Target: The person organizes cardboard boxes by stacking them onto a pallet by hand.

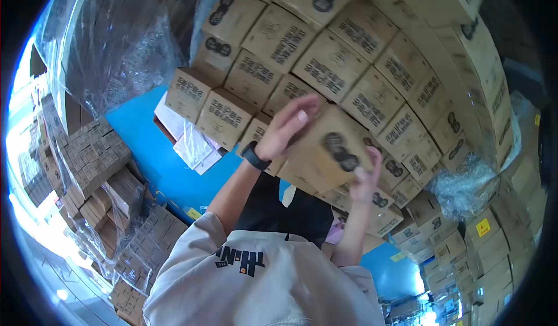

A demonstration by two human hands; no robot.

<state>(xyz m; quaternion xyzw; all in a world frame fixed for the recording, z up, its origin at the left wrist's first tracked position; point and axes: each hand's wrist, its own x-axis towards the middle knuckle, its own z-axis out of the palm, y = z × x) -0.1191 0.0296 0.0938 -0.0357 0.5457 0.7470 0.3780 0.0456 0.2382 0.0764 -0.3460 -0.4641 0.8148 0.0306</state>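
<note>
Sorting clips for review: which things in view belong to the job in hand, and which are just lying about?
Job in hand, it seems:
cardboard box, between left hand and right hand
stacked printed boxes beyond it

Apparently just lying about:
crumpled clear film, right side
pale plastic-covered bundle on blue surface
box pile, far left

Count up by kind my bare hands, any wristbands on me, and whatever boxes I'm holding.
Bare hands, left hand and right hand: 2
Black wristband: 1
Brown cardboard box with dark print, held between the hands: 1
Total: 4
</note>
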